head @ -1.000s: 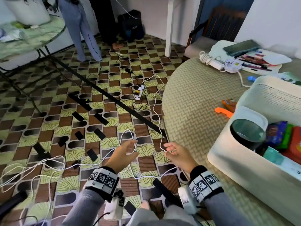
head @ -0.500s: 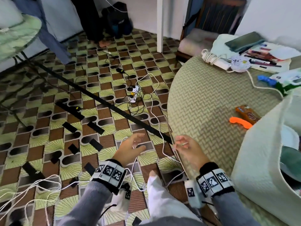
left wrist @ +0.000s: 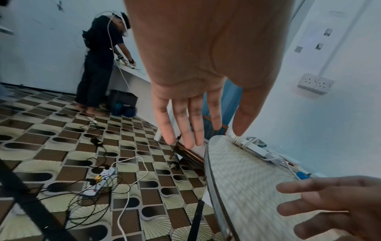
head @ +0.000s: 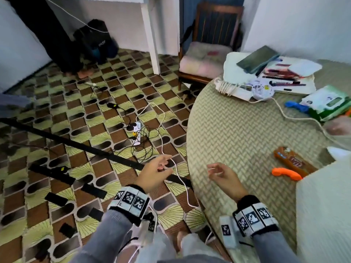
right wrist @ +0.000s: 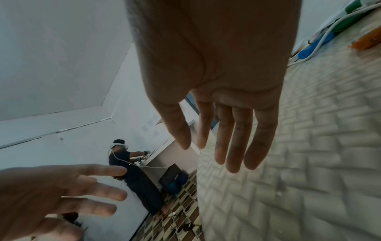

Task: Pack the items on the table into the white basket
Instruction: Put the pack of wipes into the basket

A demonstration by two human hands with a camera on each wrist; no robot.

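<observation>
Both hands empty, fingers loosely spread: left hand (head: 153,175) off the tabletop (head: 237,133) edge over floor, right hand (head: 226,177) just inside it. Orange tool (head: 285,173) and snack bar (head: 293,161) lay right, near white basket (head: 322,205) corner.

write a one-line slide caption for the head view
Both hands, left and right, hover empty near the table edge; orange tool and snack bar await packing.

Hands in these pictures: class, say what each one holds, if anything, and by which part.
Nothing is held. The left hand and the right hand both hang in the air with fingers straight and spread; a white cable only passes by the left hand.
</observation>
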